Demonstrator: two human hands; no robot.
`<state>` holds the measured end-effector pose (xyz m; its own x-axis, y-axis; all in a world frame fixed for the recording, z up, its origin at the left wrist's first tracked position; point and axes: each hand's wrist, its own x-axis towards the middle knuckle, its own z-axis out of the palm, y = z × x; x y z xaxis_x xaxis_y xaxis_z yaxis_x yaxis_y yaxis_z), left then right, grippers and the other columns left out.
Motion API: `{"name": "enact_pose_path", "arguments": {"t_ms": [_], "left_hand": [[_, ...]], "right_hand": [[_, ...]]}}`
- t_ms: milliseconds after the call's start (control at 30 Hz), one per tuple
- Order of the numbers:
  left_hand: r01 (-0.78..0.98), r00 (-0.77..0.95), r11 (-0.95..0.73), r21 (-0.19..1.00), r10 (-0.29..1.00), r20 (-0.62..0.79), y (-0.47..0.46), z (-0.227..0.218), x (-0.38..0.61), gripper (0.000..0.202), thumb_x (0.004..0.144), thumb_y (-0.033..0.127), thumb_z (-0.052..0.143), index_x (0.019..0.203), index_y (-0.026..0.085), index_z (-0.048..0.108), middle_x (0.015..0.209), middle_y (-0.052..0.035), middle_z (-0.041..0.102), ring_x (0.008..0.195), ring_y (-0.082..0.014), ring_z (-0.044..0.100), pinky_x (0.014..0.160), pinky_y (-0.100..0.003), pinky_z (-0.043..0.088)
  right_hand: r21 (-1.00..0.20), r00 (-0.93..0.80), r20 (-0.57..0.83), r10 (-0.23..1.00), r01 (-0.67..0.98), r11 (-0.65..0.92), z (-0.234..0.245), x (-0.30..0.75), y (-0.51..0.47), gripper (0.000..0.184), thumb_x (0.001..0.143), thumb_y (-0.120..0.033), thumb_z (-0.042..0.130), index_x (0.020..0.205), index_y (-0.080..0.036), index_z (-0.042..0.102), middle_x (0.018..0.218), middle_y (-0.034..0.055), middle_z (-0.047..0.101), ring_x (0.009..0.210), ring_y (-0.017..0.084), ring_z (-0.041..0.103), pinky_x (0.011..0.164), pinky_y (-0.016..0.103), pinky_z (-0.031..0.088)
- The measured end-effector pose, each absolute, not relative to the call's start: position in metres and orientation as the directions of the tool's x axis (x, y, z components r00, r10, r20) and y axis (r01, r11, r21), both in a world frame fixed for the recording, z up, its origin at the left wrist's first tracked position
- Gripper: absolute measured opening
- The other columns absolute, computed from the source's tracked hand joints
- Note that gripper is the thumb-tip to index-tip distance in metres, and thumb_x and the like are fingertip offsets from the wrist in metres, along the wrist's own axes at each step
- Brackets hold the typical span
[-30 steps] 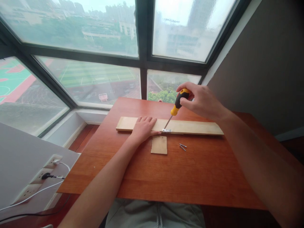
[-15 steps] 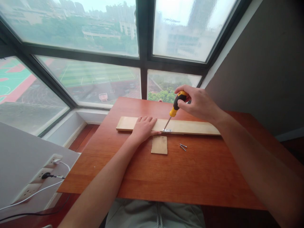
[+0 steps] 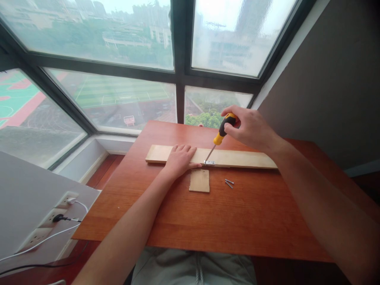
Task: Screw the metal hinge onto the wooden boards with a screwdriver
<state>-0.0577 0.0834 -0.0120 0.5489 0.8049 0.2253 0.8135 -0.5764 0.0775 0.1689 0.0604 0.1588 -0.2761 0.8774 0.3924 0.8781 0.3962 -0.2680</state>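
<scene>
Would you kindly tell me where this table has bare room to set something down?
The table is bare from the small wooden piece to its near edge, and in the far strip behind the plank. Crowded mid-table: left hand, screwdriver, bracket, screws.

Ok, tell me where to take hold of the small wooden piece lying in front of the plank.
Probably pinch the small wooden piece across its two side edges, coming from above and the near side: it lies flat on the table, and the plank and left hand crowd its far end.
</scene>
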Motion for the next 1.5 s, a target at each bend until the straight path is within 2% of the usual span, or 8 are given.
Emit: {"name": "enact_pose_path", "arguments": {"t_ms": [367, 467, 600, 800, 1000, 1200, 1367, 1500], "left_hand": [[0.813, 0.549, -0.576, 0.079, 0.806, 0.220, 0.082, -0.010, -0.057, 0.066, 0.086, 0.073, 0.045, 0.129, 0.023, 0.054, 0.122, -0.0115, 0.063, 0.116, -0.0293, 0.055, 0.101, -0.039, 0.033], [0.813, 0.550, -0.577, 0.078, 0.805, 0.221, 0.082, -0.010, -0.057, 0.066, 0.087, 0.073, 0.045, 0.130, 0.023, 0.054, 0.123, -0.0117, 0.063, 0.117, -0.0292, 0.054, 0.101, -0.040, 0.033], [0.812, 0.551, -0.579, 0.081, 0.804, 0.222, 0.082, -0.010, -0.057, 0.067, 0.087, 0.072, 0.045, 0.131, 0.022, 0.054, 0.123, -0.0118, 0.063, 0.117, -0.0293, 0.054, 0.101, -0.040, 0.033], [0.816, 0.549, -0.574, 0.072, 0.807, 0.218, 0.081, -0.010, -0.057, 0.067, 0.087, 0.072, 0.045, 0.132, 0.023, 0.053, 0.125, -0.0116, 0.062, 0.116, -0.0291, 0.054, 0.103, -0.041, 0.032], [0.812, 0.550, -0.580, 0.068, 0.799, 0.244, 0.082, -0.013, -0.057, 0.070, 0.086, 0.073, 0.045, 0.133, 0.022, 0.053, 0.125, -0.0124, 0.062, 0.116, -0.0301, 0.054, 0.104, -0.043, 0.031], [0.812, 0.548, -0.579, 0.073, 0.800, 0.246, 0.082, -0.015, -0.058, 0.070, 0.086, 0.072, 0.048, 0.135, 0.022, 0.052, 0.125, -0.0122, 0.062, 0.115, -0.0303, 0.054, 0.104, -0.044, 0.030], [0.812, 0.547, -0.578, 0.076, 0.801, 0.243, 0.082, -0.015, -0.058, 0.070, 0.085, 0.072, 0.049, 0.135, 0.023, 0.052, 0.125, -0.0127, 0.061, 0.115, -0.0307, 0.053, 0.103, -0.043, 0.031], [0.813, 0.547, -0.578, 0.067, 0.798, 0.253, 0.082, -0.016, -0.058, 0.072, 0.084, 0.072, 0.050, 0.135, 0.022, 0.052, 0.125, -0.0133, 0.061, 0.114, -0.0307, 0.054, 0.103, -0.043, 0.032]], "right_hand": [[-0.228, -0.273, 0.409, 0.871, 0.893, 0.387, 0.159, 0.163, 0.058, 0.022, 0.090, -0.040, 0.051, 0.093, -0.026, 0.067, 0.081, 0.0057, 0.069, 0.076, 0.025, 0.063, 0.070, 0.038, 0.046], [-0.258, -0.339, 0.406, 0.849, 0.848, 0.463, 0.161, 0.159, 0.056, 0.020, 0.089, -0.032, 0.053, 0.100, -0.023, 0.067, 0.093, 0.0068, 0.071, 0.083, 0.025, 0.064, 0.075, 0.039, 0.047], [-0.352, -0.445, 0.367, 0.817, 0.746, 0.565, 0.161, 0.156, 0.055, 0.037, 0.078, -0.016, 0.057, 0.115, -0.020, 0.061, 0.113, 0.0081, 0.069, 0.094, 0.022, 0.063, 0.081, 0.035, 0.048], [-0.217, -0.321, 0.338, 0.884, 0.888, 0.406, 0.161, 0.152, 0.058, 0.027, 0.091, -0.039, 0.051, 0.104, -0.020, 0.066, 0.090, 0.0072, 0.069, 0.078, 0.022, 0.061, 0.069, 0.035, 0.043], [-0.302, -0.397, 0.300, 0.867, 0.823, 0.481, 0.163, 0.152, 0.058, 0.038, 0.078, -0.019, 0.058, 0.117, -0.020, 0.060, 0.103, 0.0064, 0.070, 0.088, 0.022, 0.061, 0.073, 0.033, 0.044], [-0.254, -0.306, 0.343, 0.888, 0.880, 0.402, 0.163, 0.149, 0.056, 0.022, 0.089, -0.040, 0.054, 0.094, -0.021, 0.065, 0.080, 0.0037, 0.066, 0.070, 0.018, 0.056, 0.062, 0.032, 0.038], [-0.273, -0.365, 0.343, 0.865, 0.843, 0.464, 0.163, 0.150, 0.058, 0.024, 0.077, -0.018, 0.057, 0.100, -0.019, 0.064, 0.094, 0.0054, 0.068, 0.079, 0.018, 0.058, 0.068, 0.031, 0.041], [-0.257, -0.372, 0.335, 0.866, 0.848, 0.464, 0.164, 0.151, 0.058, 0.019, 0.078, -0.020, 0.058, 0.096, -0.020, 0.064, 0.092, 0.0045, 0.068, 0.080, 0.019, 0.058, 0.065, 0.030, 0.040]]}}
